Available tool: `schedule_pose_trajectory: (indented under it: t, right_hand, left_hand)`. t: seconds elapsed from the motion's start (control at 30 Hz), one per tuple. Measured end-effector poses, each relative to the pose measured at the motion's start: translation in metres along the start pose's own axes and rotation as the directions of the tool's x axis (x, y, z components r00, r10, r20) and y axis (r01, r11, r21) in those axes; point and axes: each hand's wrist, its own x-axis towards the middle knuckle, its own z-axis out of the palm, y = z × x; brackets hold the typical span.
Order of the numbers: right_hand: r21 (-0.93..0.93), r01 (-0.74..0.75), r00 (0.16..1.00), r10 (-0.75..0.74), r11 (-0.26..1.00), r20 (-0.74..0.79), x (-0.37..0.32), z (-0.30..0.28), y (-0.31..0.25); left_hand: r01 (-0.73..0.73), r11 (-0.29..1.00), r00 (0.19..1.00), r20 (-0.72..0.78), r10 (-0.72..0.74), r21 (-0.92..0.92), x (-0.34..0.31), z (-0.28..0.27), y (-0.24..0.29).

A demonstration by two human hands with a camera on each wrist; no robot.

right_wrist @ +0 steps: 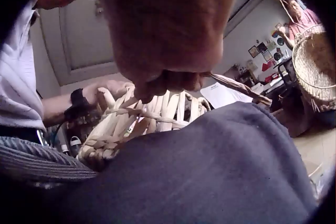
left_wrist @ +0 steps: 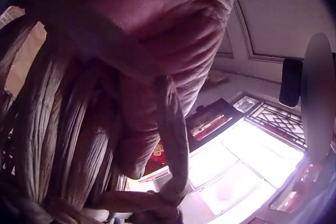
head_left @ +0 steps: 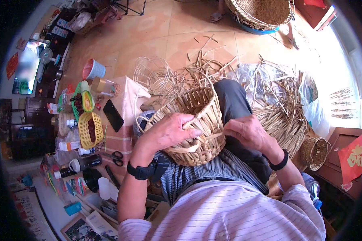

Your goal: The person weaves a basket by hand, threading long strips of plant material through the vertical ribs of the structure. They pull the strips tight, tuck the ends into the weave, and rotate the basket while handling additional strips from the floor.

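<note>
A straw-coloured woven basket [head_left: 207, 150] sits in the person's lap, its open top tilted away and a hooped handle rising at the far rim. My left hand [head_left: 169, 130] grips the basket's near side, thumb along the outer wall and the other fingers partly hidden. In the left wrist view, a loose loop of straw [left_wrist: 173, 134] passes across the palm side of that hand. My right hand [head_left: 247, 130], at the basket's right wall, pinches a twisted strand of straw [right_wrist: 239, 87]. One end of this strand sticks out past the fingers over the dark-trousered knee [right_wrist: 226, 145].
Loose straw [head_left: 283, 120] is heaped on the floor at right, beside a small woven basket [head_left: 315, 152]. Left lies a table with a phone [head_left: 113, 115], scissors [head_left: 117, 158] and a yellow basket [head_left: 85, 132]. Another person holds a large basket [head_left: 261, 16] ahead.
</note>
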Motion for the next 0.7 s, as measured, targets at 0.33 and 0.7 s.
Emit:
schedule_pose_trajectory:
  t: [0.33,0.7]
  right_hand:
    - [-0.25,0.135,0.951,-0.196,0.959,-0.238,0.025,0.01,-0.056]
    - [-0.254,0.203,0.979,-0.2,0.946,0.04,0.034,0.046,-0.105]
  left_hand:
    - [-0.141,0.986,0.99,-0.001,0.142,0.095,0.003,-0.002,-0.017]
    - [-0.304,0.902,0.93,-0.107,0.35,0.308,-0.011,0.016,-0.018]
